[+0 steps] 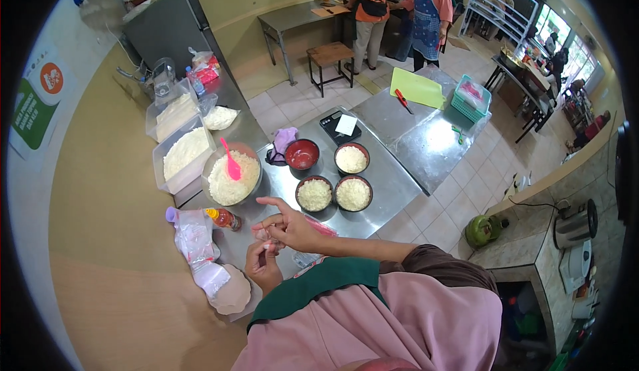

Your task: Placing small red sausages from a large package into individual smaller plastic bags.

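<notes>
Pinched in my left hand point(263, 266) is a small piece of clear plastic film point(264, 233). My right hand point(295, 230) is just above it, index finger extended, its thumb and other fingers closed on the same film. Beyond my hands stands a large clear bowl point(234, 183) of white grainy food with a pink spoon point(231, 163) in it. To its right are three dark bowls filled with similar food: a near left bowl point(314, 194), a near right bowl point(353, 194) and a far one point(351, 159). A fourth bowl point(302, 154), red inside, holds no such food.
A sauce bottle point(224, 218) and plastic packaging point(197, 236) lie left of my hands. Plastic tubs point(184, 153) of white food line the wall. A black kitchen scale point(340, 127) bears white paper. Red-handled scissors point(402, 100) lie on the farther table. Two people point(370, 11) stand beyond.
</notes>
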Demonstrator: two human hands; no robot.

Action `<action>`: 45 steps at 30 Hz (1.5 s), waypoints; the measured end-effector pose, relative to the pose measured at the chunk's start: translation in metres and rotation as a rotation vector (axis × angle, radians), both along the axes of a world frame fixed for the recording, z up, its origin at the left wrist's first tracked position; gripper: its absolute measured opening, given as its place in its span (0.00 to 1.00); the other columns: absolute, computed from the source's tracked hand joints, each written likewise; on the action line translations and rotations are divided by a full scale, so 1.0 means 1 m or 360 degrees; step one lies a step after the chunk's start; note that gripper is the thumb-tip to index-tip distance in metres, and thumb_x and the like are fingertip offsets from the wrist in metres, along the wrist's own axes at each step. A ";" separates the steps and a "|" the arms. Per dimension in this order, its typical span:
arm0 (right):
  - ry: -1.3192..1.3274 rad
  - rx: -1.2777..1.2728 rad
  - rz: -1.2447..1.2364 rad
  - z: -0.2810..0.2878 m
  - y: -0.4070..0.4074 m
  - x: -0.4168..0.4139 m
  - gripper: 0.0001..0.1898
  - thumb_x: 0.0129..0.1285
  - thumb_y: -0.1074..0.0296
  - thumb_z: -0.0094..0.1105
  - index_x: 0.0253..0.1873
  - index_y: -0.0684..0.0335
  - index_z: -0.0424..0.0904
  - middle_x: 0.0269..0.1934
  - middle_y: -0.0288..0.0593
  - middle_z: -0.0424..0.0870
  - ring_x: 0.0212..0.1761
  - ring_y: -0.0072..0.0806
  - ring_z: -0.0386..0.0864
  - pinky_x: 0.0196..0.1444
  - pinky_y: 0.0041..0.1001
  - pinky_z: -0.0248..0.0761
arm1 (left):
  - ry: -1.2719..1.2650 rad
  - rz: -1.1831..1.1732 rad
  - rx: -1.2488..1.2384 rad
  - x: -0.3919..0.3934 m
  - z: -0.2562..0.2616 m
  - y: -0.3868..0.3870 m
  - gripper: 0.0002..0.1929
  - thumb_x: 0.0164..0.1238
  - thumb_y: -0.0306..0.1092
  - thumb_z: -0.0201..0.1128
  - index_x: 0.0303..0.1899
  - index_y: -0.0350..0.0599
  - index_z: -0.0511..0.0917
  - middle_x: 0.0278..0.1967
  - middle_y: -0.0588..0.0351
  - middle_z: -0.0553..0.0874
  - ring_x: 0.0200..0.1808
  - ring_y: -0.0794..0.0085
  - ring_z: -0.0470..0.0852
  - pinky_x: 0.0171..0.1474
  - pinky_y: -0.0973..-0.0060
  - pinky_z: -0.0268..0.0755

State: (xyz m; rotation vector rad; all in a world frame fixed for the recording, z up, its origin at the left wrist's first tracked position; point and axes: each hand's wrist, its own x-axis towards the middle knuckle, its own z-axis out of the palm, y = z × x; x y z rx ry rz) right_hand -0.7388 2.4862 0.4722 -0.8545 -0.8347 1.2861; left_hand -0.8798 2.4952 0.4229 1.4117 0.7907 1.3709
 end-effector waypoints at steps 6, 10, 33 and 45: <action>-0.0040 0.0120 -0.0010 0.003 -0.005 0.014 0.45 0.61 0.84 0.49 0.77 0.53 0.32 0.42 0.52 0.85 0.25 0.12 0.77 0.30 0.15 0.73 | 0.0191 -0.0232 0.0303 -0.001 0.002 -0.004 0.04 0.63 0.20 0.63 0.38 0.37 0.79 0.35 0.52 0.81 0.34 0.74 0.81 0.35 0.79 0.76; -0.0248 -0.0007 -0.0006 -0.001 -0.012 0.016 0.44 0.62 0.81 0.55 0.77 0.51 0.39 0.40 0.43 0.87 0.24 0.10 0.76 0.28 0.15 0.73 | 0.0385 -0.0178 0.0439 -0.001 -0.002 -0.003 0.05 0.61 0.18 0.62 0.37 0.38 0.79 0.34 0.52 0.81 0.32 0.76 0.81 0.35 0.84 0.74; -0.1655 0.0102 0.0007 0.007 -0.030 0.019 0.43 0.59 0.68 0.62 0.76 0.55 0.45 0.36 0.48 0.86 0.33 0.37 0.86 0.39 0.32 0.79 | -0.0015 -0.0364 -0.0392 -0.004 -0.001 -0.008 0.07 0.67 0.21 0.61 0.44 0.33 0.78 0.43 0.51 0.84 0.46 0.72 0.82 0.54 0.75 0.73; -0.1298 -0.0215 0.0266 -0.025 -0.028 0.000 0.39 0.65 0.69 0.52 0.74 0.71 0.39 0.49 0.52 0.83 0.25 0.33 0.82 0.30 0.30 0.76 | 0.0078 -0.0093 -0.0432 -0.005 -0.041 -0.010 0.10 0.63 0.20 0.62 0.45 0.35 0.77 0.42 0.53 0.82 0.45 0.73 0.81 0.49 0.75 0.77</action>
